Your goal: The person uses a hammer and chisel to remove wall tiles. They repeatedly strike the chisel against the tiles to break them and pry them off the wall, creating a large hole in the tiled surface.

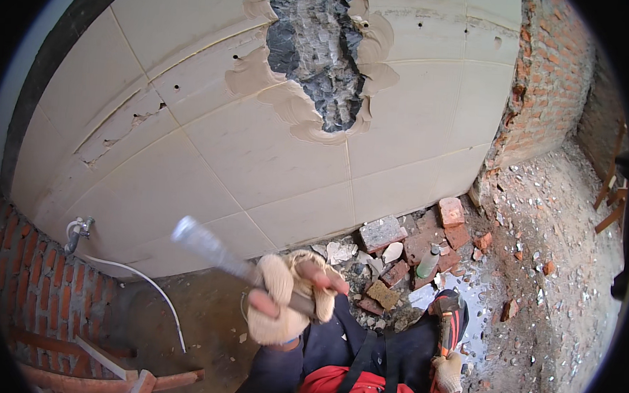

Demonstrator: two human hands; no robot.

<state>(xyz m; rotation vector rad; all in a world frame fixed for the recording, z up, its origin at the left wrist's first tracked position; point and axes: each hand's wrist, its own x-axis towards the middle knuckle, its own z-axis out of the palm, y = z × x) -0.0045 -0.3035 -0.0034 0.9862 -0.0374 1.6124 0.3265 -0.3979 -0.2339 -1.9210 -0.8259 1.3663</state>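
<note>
- Gripping a metal chisel (215,252) at lower centre of the frame, the gloved left hand (288,298) is clenched round its shank; the blurred tip points to the upper left.
- It looks stiff, heavy steel, best held mid-shank, as here.
- At lower right, the gloved right hand (449,374) grasps an orange-and-black power tool (450,321); its working end is hard to make out.
- Broken bricks (426,238) lie by the tiled wall (259,158).
</note>
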